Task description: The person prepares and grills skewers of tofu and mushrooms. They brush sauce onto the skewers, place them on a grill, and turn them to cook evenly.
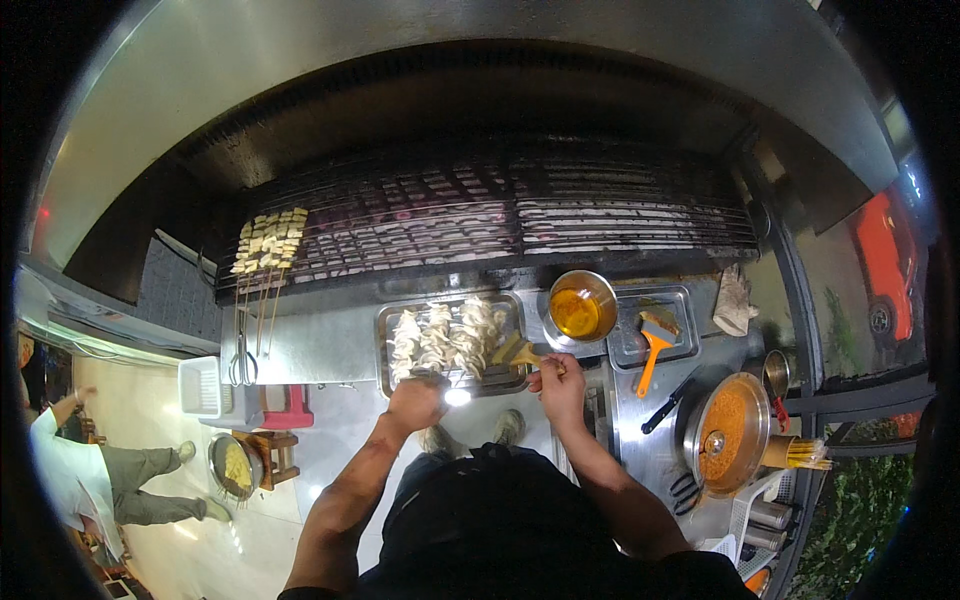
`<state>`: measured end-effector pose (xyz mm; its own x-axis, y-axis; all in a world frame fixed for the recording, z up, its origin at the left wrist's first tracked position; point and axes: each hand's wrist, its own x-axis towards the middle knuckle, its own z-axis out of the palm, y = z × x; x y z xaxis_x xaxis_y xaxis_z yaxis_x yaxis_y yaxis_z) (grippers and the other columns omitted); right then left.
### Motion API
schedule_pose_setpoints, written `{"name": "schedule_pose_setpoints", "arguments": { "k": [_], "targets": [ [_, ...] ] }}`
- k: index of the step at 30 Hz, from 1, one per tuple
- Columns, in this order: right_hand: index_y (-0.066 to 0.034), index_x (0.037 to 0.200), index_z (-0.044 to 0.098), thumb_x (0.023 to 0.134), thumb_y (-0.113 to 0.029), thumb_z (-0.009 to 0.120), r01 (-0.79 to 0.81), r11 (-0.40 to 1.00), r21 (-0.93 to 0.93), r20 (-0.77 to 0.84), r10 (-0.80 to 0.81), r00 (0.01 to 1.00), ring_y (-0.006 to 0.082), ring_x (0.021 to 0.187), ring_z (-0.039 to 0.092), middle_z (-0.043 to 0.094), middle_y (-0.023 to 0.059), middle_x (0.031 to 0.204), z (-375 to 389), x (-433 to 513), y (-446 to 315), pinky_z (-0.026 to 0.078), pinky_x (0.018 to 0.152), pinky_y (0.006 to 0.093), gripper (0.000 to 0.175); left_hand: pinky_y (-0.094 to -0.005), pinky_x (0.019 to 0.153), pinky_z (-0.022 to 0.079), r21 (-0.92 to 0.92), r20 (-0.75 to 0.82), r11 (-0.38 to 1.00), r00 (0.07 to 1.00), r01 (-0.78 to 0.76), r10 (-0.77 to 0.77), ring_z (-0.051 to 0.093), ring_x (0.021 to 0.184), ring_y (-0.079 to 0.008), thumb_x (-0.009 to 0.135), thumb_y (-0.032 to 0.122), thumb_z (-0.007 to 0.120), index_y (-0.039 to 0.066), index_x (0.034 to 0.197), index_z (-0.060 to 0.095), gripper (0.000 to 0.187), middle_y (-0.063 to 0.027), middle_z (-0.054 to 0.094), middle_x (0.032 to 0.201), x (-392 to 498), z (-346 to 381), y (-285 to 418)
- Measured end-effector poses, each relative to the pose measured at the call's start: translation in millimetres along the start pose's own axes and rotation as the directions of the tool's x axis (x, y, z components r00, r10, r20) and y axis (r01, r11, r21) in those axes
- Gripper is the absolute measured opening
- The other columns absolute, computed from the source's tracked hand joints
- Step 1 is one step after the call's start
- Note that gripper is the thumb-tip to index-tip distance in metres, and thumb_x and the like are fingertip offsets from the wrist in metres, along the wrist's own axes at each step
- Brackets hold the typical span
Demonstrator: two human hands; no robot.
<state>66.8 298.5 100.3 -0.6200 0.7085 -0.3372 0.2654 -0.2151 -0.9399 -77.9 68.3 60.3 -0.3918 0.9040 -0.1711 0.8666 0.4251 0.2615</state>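
My left hand [417, 406] is closed at the near edge of a metal tray [519, 304], around the stick ends of skewers; the grip itself is partly hidden. Pale, folded pieces of food [437, 341] are threaded in several rows on these skewers in the tray. In my right hand [561, 386] is a basting brush [517, 351], its bristles at the right side of the food. Just beyond that hand stands a metal pot of yellow-orange oil [583, 306]. A second tray [691, 330] beside it holds an orange-handled brush [654, 352].
A long charcoal grill [420, 232] runs across the back, with skewered food [270, 240] at its left end. Scissors [241, 360] lie below them. To the right are a knife [667, 409], a bowl of orange seasoning [724, 427] and a cloth [733, 300]. A person [82, 457] is at left.
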Motion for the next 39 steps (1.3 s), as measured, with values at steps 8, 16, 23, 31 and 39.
{"name": "schedule_pose_setpoints", "arguments": {
  "k": [8, 16, 23, 31, 39],
  "targets": [
    [0.0017, 0.109, 0.053, 0.096, -0.014, 0.058, 0.175, 0.984, 0.022, 0.051, -0.176, 0.983, 0.0123, 0.065, 0.063, 0.066, 0.0088, 0.079, -12.1, -7.2, -7.4, 0.051, 0.058, 0.0253, 0.021, -0.0446, 0.063, 0.053, -0.482, -0.03, 0.854, 0.97, 0.196, -0.24, 0.064, 0.066, -0.0356, 0.077, 0.026, 0.066, 0.01, 0.075, 0.069, 0.016, -0.0129, 0.066, 0.069, 10.8, -6.1, 34.7],
    [0.0021, 0.11, 0.055, 0.095, -0.013, 0.06, 0.254, 0.946, -0.202, 0.096, -0.239, 0.966, 0.0119, 0.066, 0.063, 0.065, 0.0075, 0.081, -13.6, -2.2, -6.3, 0.052, 0.059, 0.0253, 0.022, -0.0427, 0.062, 0.052, -0.412, -0.135, 0.903, 0.972, 0.121, -0.192, 0.065, 0.064, -0.033, 0.079, 0.029, 0.07, 0.007, 0.075, 0.069, 0.023, -0.0148, 0.067, 0.072, 2.8, 1.3, 44.1],
    [-0.0007, 0.106, 0.06, 0.094, -0.01, 0.059, 0.285, 0.959, -0.015, -0.101, -0.285, 0.953, 0.011, 0.063, 0.06, 0.063, 0.0062, 0.076, -58.2, -10.1, -75.0, 0.048, 0.058, 0.0251, 0.016, -0.0283, 0.067, 0.047, -0.921, -0.055, 0.248, 0.531, 0.3, -0.846, 0.059, 0.076, -0.0135, 0.089, 0.02, 0.065, 0.002, 0.106, 0.064, 0.025, -0.0015, 0.063, 0.081, -126.8, 27.2, 6.6],
    [0.0013, 0.104, 0.057, 0.092, -0.016, 0.058, 0.164, 0.948, -0.275, -0.201, -0.223, 0.954, 0.014, 0.057, 0.065, 0.066, 0.0085, 0.074, -99.2, 88.9, -83.9, 0.05, 0.046, 0.026, 0.022, -0.0253, 0.064, 0.045, -0.947, 0.312, -0.161, 0.683, 0.277, -0.661, 0.066, 0.078, -0.0131, 0.099, 0.026, 0.05, 0.003, 0.109, 0.063, 0.028, -0.0068, 0.073, 0.092, -108.5, 72.9, 17.6],
    [0.001, 0.103, 0.057, 0.093, -0.019, 0.053, 0.164, 0.955, -0.247, -0.217, -0.22, 0.951, 0.0142, 0.052, 0.063, 0.068, 0.0123, 0.075, -95.7, 109.9, -49.5, 0.048, 0.044, 0.0261, 0.023, -0.0298, 0.07, 0.048, -0.92, 0.392, -0.257, 0.674, 0.296, -0.626, 0.066, 0.086, -0.0159, 0.097, 0.028, 0.05, 0.003, 0.105, 0.064, 0.03, -0.009, 0.071, 0.099, -95.7, 63.3, 24.0]
  ]
}}
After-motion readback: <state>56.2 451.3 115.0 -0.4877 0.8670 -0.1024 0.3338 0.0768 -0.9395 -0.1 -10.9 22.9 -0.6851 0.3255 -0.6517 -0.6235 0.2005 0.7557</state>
